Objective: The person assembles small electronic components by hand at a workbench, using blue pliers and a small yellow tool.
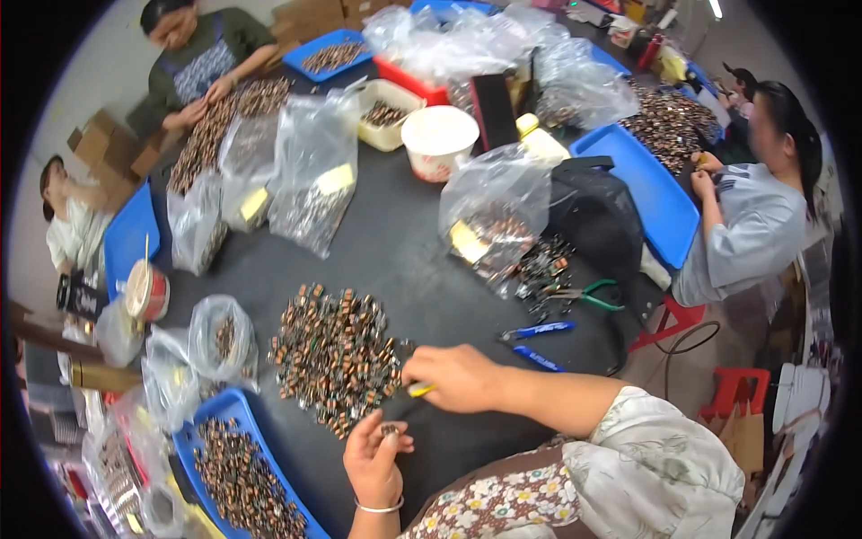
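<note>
A pile of small copper-and-black coil parts (337, 359) lies on the dark table in front of me. My left hand (375, 458), with a band at the wrist, pinches one small coil part (389, 431) between its fingertips, just below the pile. My right hand (453, 379) is closed around a small yellow tool (420, 389), whose kind I cannot make out. Its fingertips are at the right edge of the pile, beside a dark part. Left of my left hand stands a blue tray (260, 433) heaped with similar parts.
Blue-handled pliers (541, 331) and green-handled pliers (597, 295) lie to the right. Clear plastic bags (314, 171) of parts, a white tub (440, 139) and a black bag (593, 207) stand farther back. Co-workers (763, 207) sit around the table beside more heaps.
</note>
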`<state>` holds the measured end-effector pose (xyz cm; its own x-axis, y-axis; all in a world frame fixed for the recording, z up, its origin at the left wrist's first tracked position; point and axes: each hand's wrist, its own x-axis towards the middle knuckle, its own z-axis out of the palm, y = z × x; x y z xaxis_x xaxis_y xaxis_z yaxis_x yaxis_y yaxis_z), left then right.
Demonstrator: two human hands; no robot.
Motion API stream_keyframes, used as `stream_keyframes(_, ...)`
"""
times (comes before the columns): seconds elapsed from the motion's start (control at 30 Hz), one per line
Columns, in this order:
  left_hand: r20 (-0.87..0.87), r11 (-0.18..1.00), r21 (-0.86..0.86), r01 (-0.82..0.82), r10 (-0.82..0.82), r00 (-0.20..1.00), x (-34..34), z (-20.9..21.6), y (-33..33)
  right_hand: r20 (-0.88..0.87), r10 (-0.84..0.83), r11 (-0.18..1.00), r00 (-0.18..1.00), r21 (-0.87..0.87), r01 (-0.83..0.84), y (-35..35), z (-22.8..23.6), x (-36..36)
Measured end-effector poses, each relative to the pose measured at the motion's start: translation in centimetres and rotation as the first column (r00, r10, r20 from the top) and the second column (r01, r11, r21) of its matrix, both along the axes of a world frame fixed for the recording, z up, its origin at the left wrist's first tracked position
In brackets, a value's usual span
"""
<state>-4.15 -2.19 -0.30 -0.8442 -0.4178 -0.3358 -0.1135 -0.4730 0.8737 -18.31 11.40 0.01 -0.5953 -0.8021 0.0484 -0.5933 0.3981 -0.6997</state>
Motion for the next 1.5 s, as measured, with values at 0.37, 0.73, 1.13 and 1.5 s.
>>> stream_keyframes(0.37, -0.243, 0.711, -0.629, -0.315, 0.205, 0.948, -0.7, -0.1, -4.1, -0.044, 0.06, 0.996, 0.997, -0.069, -0.063, 1.1, -0.1, 0.7)
stream_keyframes(0.73, -0.136, 0.876, -0.482, -0.037, -0.033, 0.99, -0.4, -0.3, -1.5, -0.032, 0.095, 0.994, 0.995, -0.059, -0.096, 0.8, 0.0, 0.8)
stream_keyframes(1.13, -0.185, 0.968, -0.251, -0.005, -0.043, 0.982, 0.6, 0.1, -0.4, -0.015, 0.083, 0.995, 0.996, -0.051, -0.084, 1.0, 0.3, 0.5)
stream_keyframes(1.5, -0.052, 0.972, -0.199, 0.129, -0.142, 0.989, 0.6, -0.1, -0.2, 0.193, 0.215, 0.948, 0.957, -0.275, -0.158, 1.1, 1.2, 1.1)
